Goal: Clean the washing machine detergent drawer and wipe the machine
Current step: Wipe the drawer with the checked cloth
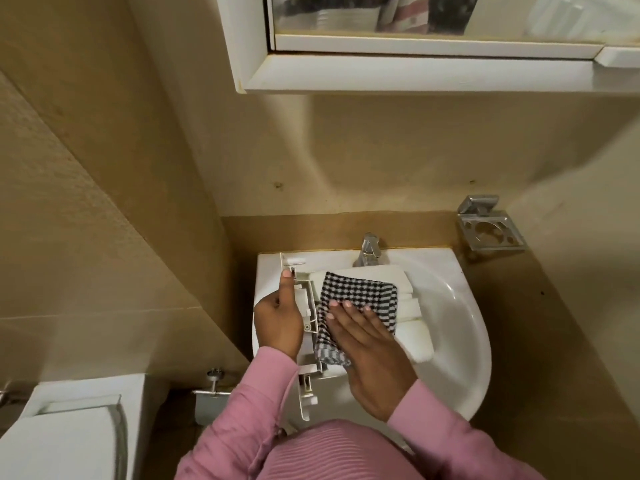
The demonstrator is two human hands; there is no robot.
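The white plastic detergent drawer (414, 336) lies across the white sink (460, 327), its front panel at the left rim. My left hand (278, 320) grips that front panel, with the thumb stretched up along its edge. A black-and-white checked cloth (360, 292) is spread over the drawer's middle. My right hand (370, 348) lies flat on the cloth with straight fingers, pressing it onto the drawer. The drawer's compartments under the cloth are hidden.
A chrome tap (369, 251) stands at the back of the sink. A metal holder (488, 226) is fixed to the wall at the right. A mirror cabinet (415, 71) hangs overhead. A toilet cistern (69, 427) and a paper holder (213, 389) are at the lower left.
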